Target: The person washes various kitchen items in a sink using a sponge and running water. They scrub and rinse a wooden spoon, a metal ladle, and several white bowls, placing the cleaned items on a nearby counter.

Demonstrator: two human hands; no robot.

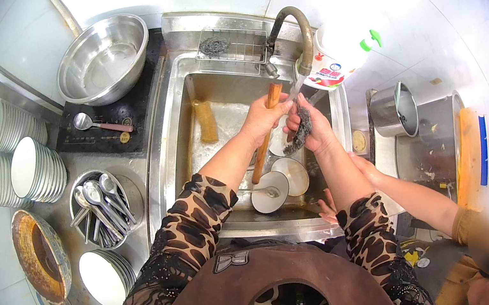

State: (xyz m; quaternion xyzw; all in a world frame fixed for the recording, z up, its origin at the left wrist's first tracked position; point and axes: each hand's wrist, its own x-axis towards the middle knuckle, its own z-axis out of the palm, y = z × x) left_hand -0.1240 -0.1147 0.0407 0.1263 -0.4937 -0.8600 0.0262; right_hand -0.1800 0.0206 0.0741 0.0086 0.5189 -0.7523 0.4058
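Note:
Over the steel sink (214,148), my left hand (263,118) grips a wooden handle (267,144) that slants down toward the bowls. My right hand (315,126) holds a dark scouring pad (302,132) just below the running faucet (307,52). Water falls between my two hands; what they meet beyond the handle is partly hidden. White bowls (271,199) lie in the sink below the handle, with a metal spoon (272,191) resting in one. A yellowish cylindrical piece (206,122) lies at the sink's left side.
Another person's hand (366,171) reaches in beside my right forearm. Stacked bowls (39,170), a container of spoons (101,210) and a large metal basin (103,62) stand at left. A wire rack (236,42) holds another scouring pad (213,46). A metal pot (390,112) is at right.

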